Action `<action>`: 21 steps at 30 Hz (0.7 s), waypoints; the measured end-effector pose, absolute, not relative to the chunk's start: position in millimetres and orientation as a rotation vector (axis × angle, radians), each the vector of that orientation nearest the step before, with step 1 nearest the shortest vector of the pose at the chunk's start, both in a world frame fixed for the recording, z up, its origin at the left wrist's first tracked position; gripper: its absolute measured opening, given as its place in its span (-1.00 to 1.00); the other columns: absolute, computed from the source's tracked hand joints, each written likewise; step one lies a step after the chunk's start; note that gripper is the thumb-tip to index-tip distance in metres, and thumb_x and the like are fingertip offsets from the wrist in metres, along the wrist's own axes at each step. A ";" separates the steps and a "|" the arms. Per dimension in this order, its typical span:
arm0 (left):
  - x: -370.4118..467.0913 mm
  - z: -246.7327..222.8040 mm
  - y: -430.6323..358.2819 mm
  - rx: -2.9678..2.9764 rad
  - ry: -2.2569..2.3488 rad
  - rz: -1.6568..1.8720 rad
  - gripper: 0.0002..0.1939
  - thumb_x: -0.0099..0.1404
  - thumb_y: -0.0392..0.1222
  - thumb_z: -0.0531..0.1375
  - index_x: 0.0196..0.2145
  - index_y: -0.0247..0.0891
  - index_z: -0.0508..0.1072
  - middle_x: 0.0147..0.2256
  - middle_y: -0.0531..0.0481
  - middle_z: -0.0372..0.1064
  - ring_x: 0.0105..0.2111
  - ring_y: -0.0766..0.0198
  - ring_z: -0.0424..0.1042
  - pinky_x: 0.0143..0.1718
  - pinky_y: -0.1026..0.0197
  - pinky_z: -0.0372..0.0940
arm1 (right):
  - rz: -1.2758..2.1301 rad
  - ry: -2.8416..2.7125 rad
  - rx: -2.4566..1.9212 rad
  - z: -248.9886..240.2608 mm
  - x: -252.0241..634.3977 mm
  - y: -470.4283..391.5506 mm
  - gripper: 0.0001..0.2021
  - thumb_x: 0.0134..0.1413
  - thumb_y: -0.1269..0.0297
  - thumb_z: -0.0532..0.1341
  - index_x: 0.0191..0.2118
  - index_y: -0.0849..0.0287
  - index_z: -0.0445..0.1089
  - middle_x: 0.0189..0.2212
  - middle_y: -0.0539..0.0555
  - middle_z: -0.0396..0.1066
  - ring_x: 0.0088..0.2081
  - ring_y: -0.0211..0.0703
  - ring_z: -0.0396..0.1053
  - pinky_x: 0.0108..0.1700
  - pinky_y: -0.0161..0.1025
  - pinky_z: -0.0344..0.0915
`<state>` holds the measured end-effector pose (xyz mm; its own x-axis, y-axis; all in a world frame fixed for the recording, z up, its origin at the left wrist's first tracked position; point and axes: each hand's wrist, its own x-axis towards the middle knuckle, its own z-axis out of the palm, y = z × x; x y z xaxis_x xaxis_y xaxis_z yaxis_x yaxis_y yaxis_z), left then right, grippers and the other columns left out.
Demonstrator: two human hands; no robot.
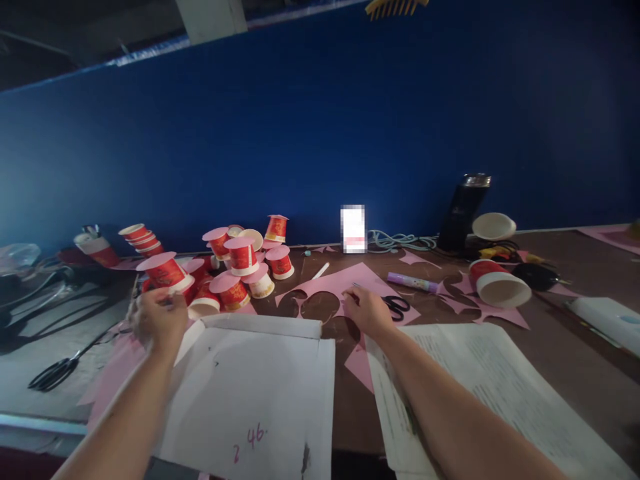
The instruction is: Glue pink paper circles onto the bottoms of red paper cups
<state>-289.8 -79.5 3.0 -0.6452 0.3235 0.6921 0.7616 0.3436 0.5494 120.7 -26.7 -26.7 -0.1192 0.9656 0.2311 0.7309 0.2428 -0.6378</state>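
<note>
My left hand (pixel 159 319), slightly blurred, has its fingers curled at the lower rim of a red paper cup (pixel 164 272) topped with a pink paper disc. This cup is tilted among several upside-down red and white paper cups (pixel 241 257), many with pink discs on their bases. My right hand (pixel 369 310) is closed over a pink paper sheet (pixel 325 283) with round cut-outs. Under or just beside it lie scissors (pixel 397 307), their black handles showing to its right. What its fingertips hold, if anything, is hidden.
A white box lid (pixel 250 393) and printed sheets (pixel 490 380) lie in front. To the right are a purple tube (pixel 413 282), a cup on its side (pixel 500 285) and a black flask (pixel 463 212). Black-handled scissors (pixel 60 372) lie left. A blue partition (pixel 310 120) stands behind.
</note>
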 end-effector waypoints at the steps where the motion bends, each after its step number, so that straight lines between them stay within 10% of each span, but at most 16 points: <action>1: -283.1 -1.0 -82.4 -0.974 -2.162 -1.251 -0.85 0.06 -0.23 0.18 -0.34 -0.21 0.34 -0.42 0.03 0.26 -0.34 0.17 0.23 -0.22 0.06 0.21 | 0.497 -1.911 -1.546 -27.0 120.6 -26.6 -0.78 0.15 0.22 0.07 -0.28 0.07 0.48 -0.25 0.03 0.53 -0.26 -0.11 0.44 -0.31 -0.29 0.15; 21: -169.4 -7.8 -111.8 -1.700 -1.696 -1.223 -0.85 0.24 -0.22 0.14 -0.22 -0.23 0.43 -0.37 -0.01 0.37 -0.31 0.19 0.34 -0.21 0.14 0.25 | 0.482 -1.905 -1.500 -30.5 120.8 -26.9 -0.77 0.15 0.25 0.07 -0.27 0.08 0.49 -0.26 0.04 0.54 -0.24 -0.12 0.45 -0.27 -0.31 0.20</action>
